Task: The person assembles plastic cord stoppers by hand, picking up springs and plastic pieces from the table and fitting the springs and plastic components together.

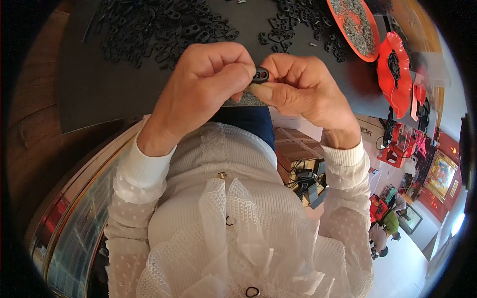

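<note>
Between my two hands is a small black oval plastic piece with holes (pixel 261 75), held just above the near edge of the dark tabletop. My left hand (pixel 211 82) is closed, its thumb and forefinger pinched at the left end of the piece. From the other side, my right hand (pixel 303 84) grips the piece with thumb and curled fingers. Part of it is hidden by the fingertips. Beyond my hands lies a large heap of similar black plastic pieces (pixel 169 30), with a smaller scatter of black pieces (pixel 280 32) to its right.
A red oval tray (pixel 373 42) of many small silvery metal bits stands at the far right. Beside it is a red wavy-edged dish (pixel 400 97) with small black parts. Cardboard boxes (pixel 293 141) sit below the table. Other people (pixel 390 223) are in the right background.
</note>
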Demonstrator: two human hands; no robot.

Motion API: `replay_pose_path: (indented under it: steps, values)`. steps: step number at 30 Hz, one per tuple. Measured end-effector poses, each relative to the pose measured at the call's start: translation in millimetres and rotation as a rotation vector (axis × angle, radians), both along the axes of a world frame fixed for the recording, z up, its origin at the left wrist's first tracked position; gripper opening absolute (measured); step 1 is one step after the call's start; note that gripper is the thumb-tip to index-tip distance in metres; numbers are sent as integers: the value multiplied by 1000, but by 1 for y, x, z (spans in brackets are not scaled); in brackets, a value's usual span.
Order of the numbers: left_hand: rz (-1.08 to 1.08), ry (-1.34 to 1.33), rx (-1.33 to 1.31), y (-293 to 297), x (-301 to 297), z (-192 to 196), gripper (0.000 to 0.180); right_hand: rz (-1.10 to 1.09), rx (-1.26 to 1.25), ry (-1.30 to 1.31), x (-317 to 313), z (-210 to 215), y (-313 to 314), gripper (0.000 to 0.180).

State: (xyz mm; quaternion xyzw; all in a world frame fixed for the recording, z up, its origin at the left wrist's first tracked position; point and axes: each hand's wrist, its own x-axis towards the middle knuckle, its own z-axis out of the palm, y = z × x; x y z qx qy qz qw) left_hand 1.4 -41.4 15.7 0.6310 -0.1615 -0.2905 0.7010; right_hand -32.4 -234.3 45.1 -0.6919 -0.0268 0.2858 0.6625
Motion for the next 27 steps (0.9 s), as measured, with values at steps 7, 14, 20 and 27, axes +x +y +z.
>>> replay_pose_path:
  steps: [7, 14, 20, 27]
  values:
    - [1, 38, 18, 0, 0, 3, 18, 32, -326, -334, -5, -7, 4, 19]
    - [48, 64, 51, -3, -2, 3, 18, 155, -626, -1077, 3, -7, 2, 21]
    - [39, 47, 43, -2, -2, 0, 19, 214, -628, -1124, 8, -5, 1, 22]
    - [65, 73, -18, -3, -5, -1, 20, 191, -832, -1268, 3, -13, 7, 27]
